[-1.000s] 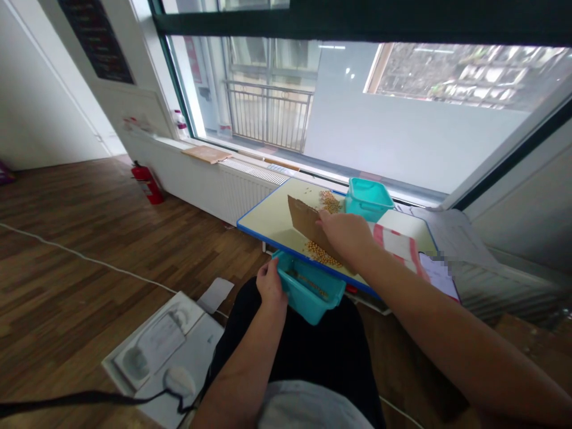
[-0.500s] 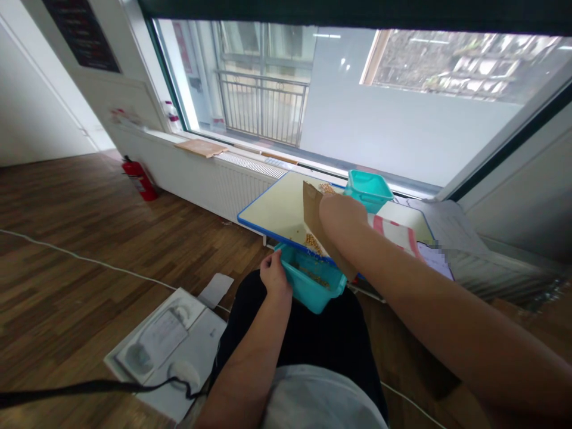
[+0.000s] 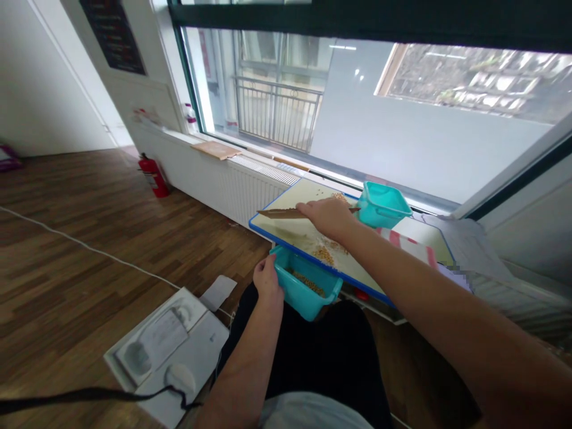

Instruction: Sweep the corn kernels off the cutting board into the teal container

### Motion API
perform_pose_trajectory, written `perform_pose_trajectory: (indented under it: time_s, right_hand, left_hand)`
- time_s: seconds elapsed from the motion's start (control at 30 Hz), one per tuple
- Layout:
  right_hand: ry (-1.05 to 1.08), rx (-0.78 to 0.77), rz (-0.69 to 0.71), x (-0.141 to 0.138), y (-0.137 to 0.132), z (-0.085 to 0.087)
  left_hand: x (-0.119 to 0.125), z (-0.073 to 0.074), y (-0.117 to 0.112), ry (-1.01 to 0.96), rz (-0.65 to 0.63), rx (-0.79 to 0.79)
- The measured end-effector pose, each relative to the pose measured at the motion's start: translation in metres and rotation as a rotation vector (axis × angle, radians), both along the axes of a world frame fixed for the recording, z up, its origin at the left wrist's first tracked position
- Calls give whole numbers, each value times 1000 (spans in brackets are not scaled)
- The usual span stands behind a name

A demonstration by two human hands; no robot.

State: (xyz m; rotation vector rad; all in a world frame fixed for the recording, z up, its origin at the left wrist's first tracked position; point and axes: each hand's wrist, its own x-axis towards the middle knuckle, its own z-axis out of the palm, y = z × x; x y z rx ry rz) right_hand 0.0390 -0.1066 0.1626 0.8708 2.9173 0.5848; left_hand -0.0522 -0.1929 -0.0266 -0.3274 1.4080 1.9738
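Note:
My left hand [image 3: 267,275] grips the left end of a teal plastic bin [image 3: 308,301], held under the near edge of the small table [image 3: 290,232]. Yellowish grains [image 3: 308,281] lie in the bottom of this bin. My right hand [image 3: 328,215] is closed on a strip of cardboard [image 3: 281,213], held over the tabletop and pointing left. Close to the table's near edge is a small pile of grains [image 3: 323,255], with more grains [image 3: 340,196] scattered at the far side. A second teal bin [image 3: 385,205] stands at the back right of the table.
A red-and-white striped item [image 3: 411,247] lies on the table's right part, under my right forearm. White packaging [image 3: 172,351] sits on the floor at left, near a cable [image 3: 89,247]. A red fire extinguisher [image 3: 154,176] stands by the radiator [image 3: 254,187].
My right hand has lifted the cardboard from the near edge and turned it to point left over the table. My left hand still holds the bin, and the whole view has shifted slightly.

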Motion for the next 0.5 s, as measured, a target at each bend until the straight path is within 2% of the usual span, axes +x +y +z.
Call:
perform_pose_trajectory:
  time_s: [0.13, 0.27, 0.37, 0.5]
  right_hand:
    - [87, -153, 199, -25, 32, -11]
    - [126, -253, 235, -36, 54, -21]
    - [127, -267, 258, -30, 62, -27]
    - [132, -270, 318, -6, 60, -29]
  left_hand:
    - [-2, 0, 3, -29, 0, -1]
    - [-6, -1, 1, -61, 0, 3]
    - [-8, 0, 0, -73, -3, 7]
    - [-8, 1, 1, -100, -21, 11]
